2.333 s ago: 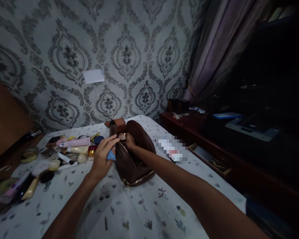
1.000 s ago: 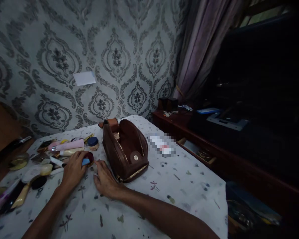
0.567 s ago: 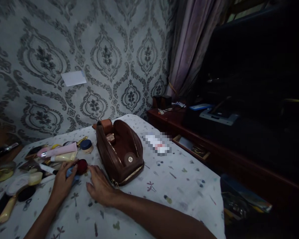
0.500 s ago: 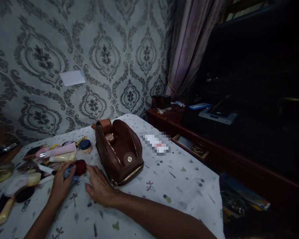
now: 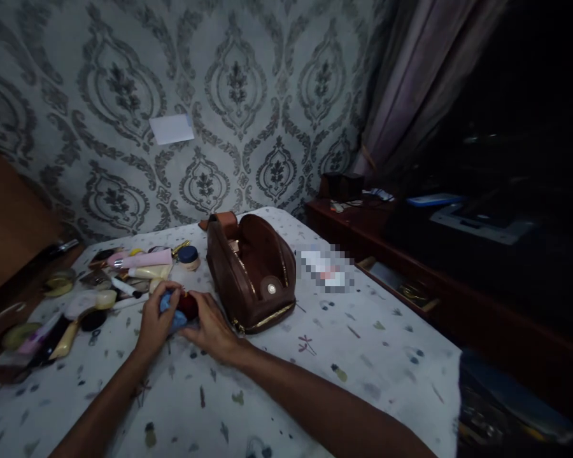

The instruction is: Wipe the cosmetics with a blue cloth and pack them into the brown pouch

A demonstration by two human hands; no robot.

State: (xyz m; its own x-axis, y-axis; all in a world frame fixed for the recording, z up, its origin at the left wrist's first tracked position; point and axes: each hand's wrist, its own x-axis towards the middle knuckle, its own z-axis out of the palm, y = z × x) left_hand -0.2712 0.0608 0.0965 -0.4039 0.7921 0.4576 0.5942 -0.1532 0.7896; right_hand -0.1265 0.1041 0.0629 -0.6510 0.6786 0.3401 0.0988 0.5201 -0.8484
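Note:
My left hand [image 5: 156, 321] curls round a soft-looking blue thing [image 5: 170, 312], whose kind I cannot make out. A dark red round thing [image 5: 188, 306] is pressed against it, and my right hand [image 5: 214, 326] grips this one from the right with thumb and fingers. Just beyond the right hand stands a brown cosmetic bag [image 5: 226, 280], unzipped, with something small inside at the back. Left of the hands lie a pink tube [image 5: 148, 259], a cream tube [image 5: 149, 272], a white-handled brush [image 5: 123, 286] and a jar with a dark blue lid [image 5: 188, 256].
More cosmetics, including a gold-coloured tube [image 5: 64, 341], spread along the table's left side on a patterned white cloth [image 5: 286, 394]. A blurred-out white item [image 5: 325, 268] lies right of the bag. A dark red desk [image 5: 337, 219] with an open drawer [image 5: 401, 286] adjoins the right.
My right hand has closed in on the dark red thing, which both hands now surround together with the blue one. The camera has turned left, shifting the scene rightward.

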